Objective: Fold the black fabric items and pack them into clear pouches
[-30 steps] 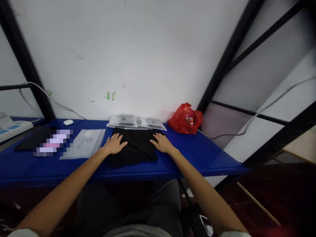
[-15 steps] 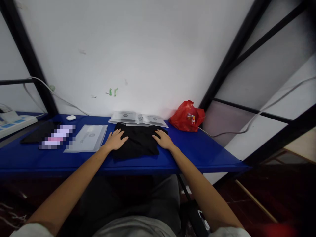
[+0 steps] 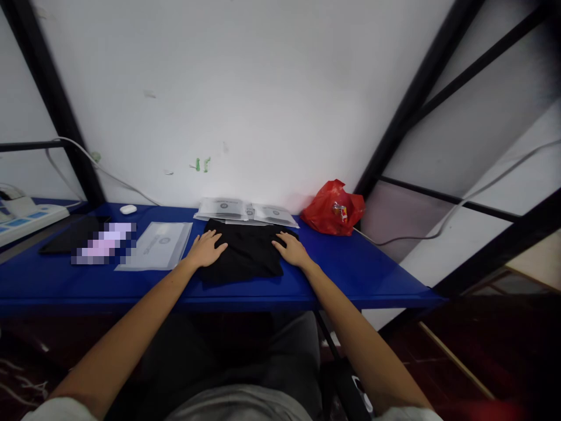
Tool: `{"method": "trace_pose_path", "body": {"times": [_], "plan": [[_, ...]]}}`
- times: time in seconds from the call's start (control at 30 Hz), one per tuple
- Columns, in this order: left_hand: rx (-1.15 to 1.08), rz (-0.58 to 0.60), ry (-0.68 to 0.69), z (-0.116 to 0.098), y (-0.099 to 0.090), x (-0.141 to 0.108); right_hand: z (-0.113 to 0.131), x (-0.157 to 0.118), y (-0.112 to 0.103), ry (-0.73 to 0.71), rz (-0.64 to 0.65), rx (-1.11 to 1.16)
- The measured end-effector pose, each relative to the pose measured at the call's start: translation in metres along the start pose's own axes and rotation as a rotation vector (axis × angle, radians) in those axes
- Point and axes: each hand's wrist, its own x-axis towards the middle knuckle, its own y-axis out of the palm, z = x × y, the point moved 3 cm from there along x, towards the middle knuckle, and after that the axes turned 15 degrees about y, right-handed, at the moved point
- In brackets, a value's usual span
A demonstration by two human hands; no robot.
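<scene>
1. A black folded cloth [image 3: 245,251] lies on a blue table [image 3: 355,272], near its front edge and directly before the seated person.
2. The left hand [image 3: 207,250] is palm down on the cloth's left side, flat, with the fingers spread.
3. The right hand [image 3: 291,249] mirrors it on the right side, fingers extended and relaxed over the fabric.
4. Just behind the cloth, against the white wall [image 3: 280,105], lie pale plastic packages [image 3: 222,207]. Each of the two front ones bears a round dark emblem with a line of print; the lettering is too small to read.
5. Left of the cloth, a flat translucent bag [image 3: 146,257] carries a similar emblem and a line of print, also unreadable.
6. Farther left, pixelation covers a small item [image 3: 103,242], hiding any text on it.
7. At the right rear sits a crumpled red bag [image 3: 326,213] with a small multicoloured label [image 3: 340,211], its wording illegible.
</scene>
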Motion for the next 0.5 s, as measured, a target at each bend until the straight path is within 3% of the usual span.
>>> {"method": "trace_pose_path", "body": {"times": [0.1,0.27,0.33,0.4,0.5], "plan": [[0.025,-0.03,0.027,-0.002,-0.004,0.0,0.002,-0.001,-0.004,-0.009,-0.029,0.027],[0.104,-0.235,0.226,-0.032,-0.032,-0.019,0.027,-0.03,-0.034,-0.119,-0.264,0.195],[0.061,-0.172,0.272,-0.046,-0.038,-0.034,0.042,-0.052,-0.041,-0.243,-0.177,0.236],[0.031,-0.042,0.341,-0.057,-0.038,-0.051,0.053,-0.074,-0.041,-0.362,0.005,0.198],[0.041,0.061,0.362,-0.057,-0.038,-0.073,0.051,-0.095,-0.041,-0.366,0.124,0.131]]}}
